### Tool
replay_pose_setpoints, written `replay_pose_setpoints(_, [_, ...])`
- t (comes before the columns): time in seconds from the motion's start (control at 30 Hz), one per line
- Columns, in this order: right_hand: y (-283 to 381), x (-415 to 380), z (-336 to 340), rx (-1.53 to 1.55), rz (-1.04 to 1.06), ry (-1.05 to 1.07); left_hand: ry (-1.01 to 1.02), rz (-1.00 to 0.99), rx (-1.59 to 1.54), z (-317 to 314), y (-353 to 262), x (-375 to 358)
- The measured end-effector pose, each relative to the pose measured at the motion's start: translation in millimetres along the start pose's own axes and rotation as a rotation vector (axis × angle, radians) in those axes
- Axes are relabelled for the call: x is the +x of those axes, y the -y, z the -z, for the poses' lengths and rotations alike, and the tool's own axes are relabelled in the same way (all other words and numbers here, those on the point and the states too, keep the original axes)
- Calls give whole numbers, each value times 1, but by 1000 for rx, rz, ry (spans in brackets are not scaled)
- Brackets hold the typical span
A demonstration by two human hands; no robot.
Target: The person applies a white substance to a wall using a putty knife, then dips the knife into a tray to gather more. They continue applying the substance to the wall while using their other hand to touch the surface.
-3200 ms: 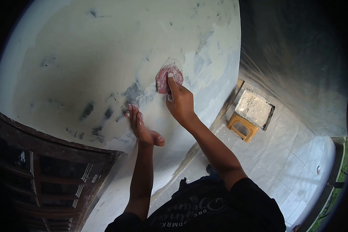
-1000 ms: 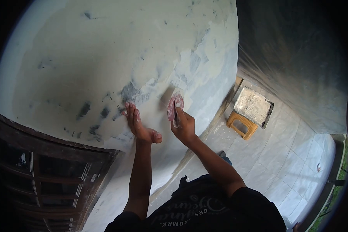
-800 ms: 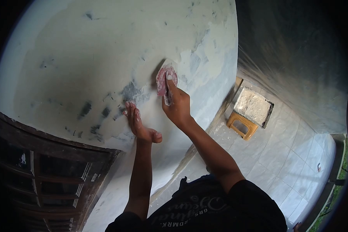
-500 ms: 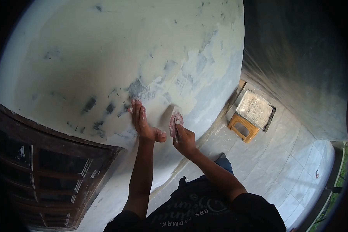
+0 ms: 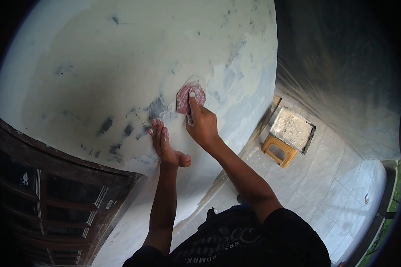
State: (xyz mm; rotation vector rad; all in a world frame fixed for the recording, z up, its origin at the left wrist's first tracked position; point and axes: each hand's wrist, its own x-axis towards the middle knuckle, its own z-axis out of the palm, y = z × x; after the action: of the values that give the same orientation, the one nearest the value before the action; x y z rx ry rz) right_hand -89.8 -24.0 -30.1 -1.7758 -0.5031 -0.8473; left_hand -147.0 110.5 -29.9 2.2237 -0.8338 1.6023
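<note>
A pale wall [image 5: 120, 58] with dark grey patches fills the upper left and middle. My right hand [image 5: 202, 122] grips a reddish scraper [image 5: 190, 98] smeared with white paste, its thumb along the face and its blade against the wall. Below and left of the scraper, my left hand [image 5: 165, 149] is near the wall, fingers stretched upward and thumb out to the side. White paste coats its fingertips, and nothing is in it. Just above those fingertips lies a dark grey patch [image 5: 157, 108].
A tray of white paste [image 5: 293, 128] rests on a yellow stool [image 5: 279, 151] on the tiled floor [image 5: 312, 182] at the right. Dark wooden window frames [image 5: 71, 187] stand at lower left. Sheeting [image 5: 338, 84] hangs at upper right.
My right hand has moved up and left along the wall with the scraper, whose face now shows more broadly. My left hand has stayed in nearly the same place.
</note>
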Motion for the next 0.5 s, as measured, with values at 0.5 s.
replay_pose_setpoints(0.5, [5,32,15,-13,-1,-88,0,9,-1,-2,2,2])
